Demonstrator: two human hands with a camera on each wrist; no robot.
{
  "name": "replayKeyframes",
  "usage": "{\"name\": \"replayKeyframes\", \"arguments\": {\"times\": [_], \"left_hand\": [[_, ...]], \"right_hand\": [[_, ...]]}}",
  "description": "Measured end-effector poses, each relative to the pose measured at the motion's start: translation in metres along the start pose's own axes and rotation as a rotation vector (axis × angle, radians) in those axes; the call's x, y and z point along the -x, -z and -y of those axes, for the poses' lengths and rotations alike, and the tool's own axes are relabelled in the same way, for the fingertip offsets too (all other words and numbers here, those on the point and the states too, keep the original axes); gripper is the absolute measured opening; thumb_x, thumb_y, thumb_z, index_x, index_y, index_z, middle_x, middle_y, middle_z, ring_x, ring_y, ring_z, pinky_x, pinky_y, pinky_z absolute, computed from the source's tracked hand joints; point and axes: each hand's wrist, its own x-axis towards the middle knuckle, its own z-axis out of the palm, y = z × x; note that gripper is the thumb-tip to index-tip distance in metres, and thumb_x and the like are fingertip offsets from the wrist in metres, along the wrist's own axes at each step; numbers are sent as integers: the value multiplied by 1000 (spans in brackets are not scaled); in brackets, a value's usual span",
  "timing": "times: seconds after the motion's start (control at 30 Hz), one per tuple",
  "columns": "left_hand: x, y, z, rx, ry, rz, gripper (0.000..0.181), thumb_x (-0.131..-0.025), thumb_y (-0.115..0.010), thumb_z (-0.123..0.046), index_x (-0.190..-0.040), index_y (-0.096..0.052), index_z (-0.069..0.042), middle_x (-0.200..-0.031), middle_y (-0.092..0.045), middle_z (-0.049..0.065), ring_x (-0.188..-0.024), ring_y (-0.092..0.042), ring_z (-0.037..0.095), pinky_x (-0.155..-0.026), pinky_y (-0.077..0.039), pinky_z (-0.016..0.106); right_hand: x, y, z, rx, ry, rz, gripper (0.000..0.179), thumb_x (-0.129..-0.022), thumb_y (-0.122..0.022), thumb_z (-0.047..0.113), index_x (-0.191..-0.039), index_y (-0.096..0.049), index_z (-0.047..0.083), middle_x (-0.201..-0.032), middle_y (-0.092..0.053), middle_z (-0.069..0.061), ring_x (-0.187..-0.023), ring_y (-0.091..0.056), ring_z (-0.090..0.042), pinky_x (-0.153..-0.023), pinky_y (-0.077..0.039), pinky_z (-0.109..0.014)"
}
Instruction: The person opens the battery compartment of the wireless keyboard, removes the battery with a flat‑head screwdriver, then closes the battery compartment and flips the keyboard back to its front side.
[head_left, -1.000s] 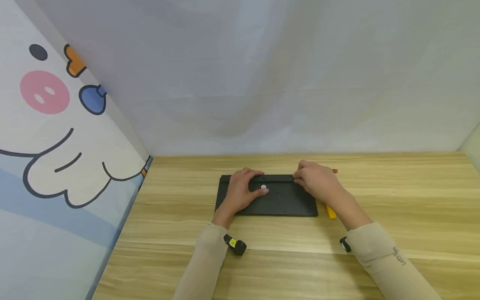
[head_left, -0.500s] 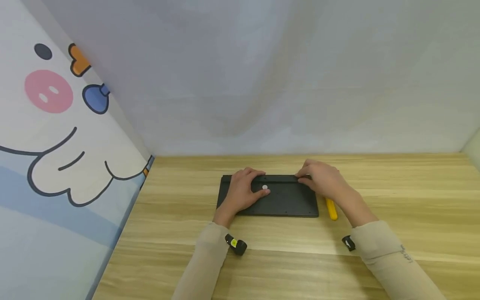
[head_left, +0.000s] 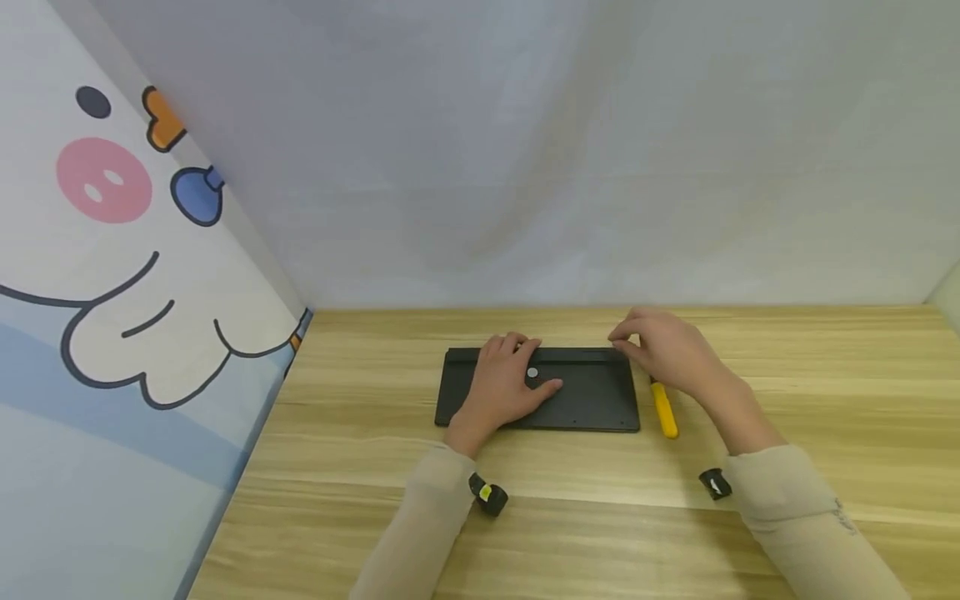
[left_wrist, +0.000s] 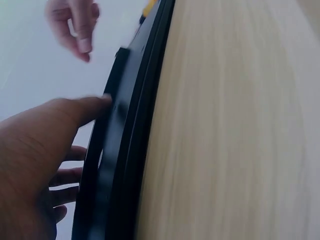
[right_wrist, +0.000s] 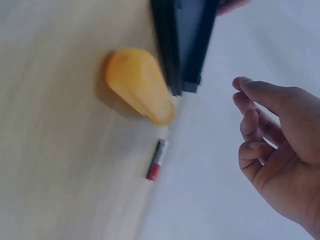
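Observation:
A black keyboard point(head_left: 585, 400) lies underside up on the table, its raised ridge along the far edge and a round white spot near the middle. My left hand point(head_left: 501, 387) grips it: the thumb point(left_wrist: 95, 106) touches the ridge in the left wrist view while the fingers reach past the far edge. My right hand point(head_left: 671, 350) is close to the keyboard's far right corner. In the right wrist view its thumb and index fingertips come together, the other fingers are loosely curled, and nothing shows between them. Beside the keyboard's right end lies a yellow-handled tool point(head_left: 664, 410), partly hidden by this hand.
A small battery point(right_wrist: 157, 160) with a red end lies beyond the yellow handle in the right wrist view; my right hand hides it in the head view. The wooden table point(head_left: 360, 500) meets a pale cloth wall point(head_left: 600, 167), with a cartoon-printed panel point(head_left: 112, 250) on the left.
My right hand has slid right along the far ridge to the corner, its fingers leaving the keyboard's surface. My left hand has shifted slightly right. More of the yellow handle shows.

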Motion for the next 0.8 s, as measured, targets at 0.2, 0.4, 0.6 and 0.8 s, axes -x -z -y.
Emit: {"name": "replayKeyframes", "arguments": {"times": [0.2, 0.4, 0.6, 0.8], "left_hand": [[-7, -5, -21, -18, -35, 74, 98, -85, -64, -75, -160, -35, -18, -160, -40, 6, -151, -37, 28, -127, -30, 50], [-13, -13, -40, -9, -103, 113, 112, -76, -67, -82, -163, -28, -21, -165, -34, 4, -155, -32, 27, -128, -28, 50], [-18, -18, -55, -59, -128, 136, 124, -69, -69, -87, -164, -22, -23, -167, -29, 4, -155, -28, 27, -129, -24, 51], [-22, -21, -66, -90, -156, 149, 130, -64, -71, -88, -165, -21, -22, -165, -30, 5, -154, -30, 25, -130, -20, 53]], "right_hand": [[9, 13, -3, -1, 9, -58, 17, -99, -68, 15, -109, -79, 9, -106, -72, -8, -83, -66, -21, -73, -57, -41], [18, 20, -7, -14, 11, -95, 17, -99, -67, 13, -110, -78, 8, -106, -72, -9, -79, -63, -18, -70, -53, -36], [28, 23, -14, -31, 2, -110, 16, -98, -68, 13, -108, -79, 7, -103, -73, -8, -77, -62, -17, -69, -52, -35], [35, 22, -21, -42, -84, 1, 19, -100, -67, 22, -103, -78, 7, -97, -75, -6, -81, -67, -19, -73, -56, -43]]}}
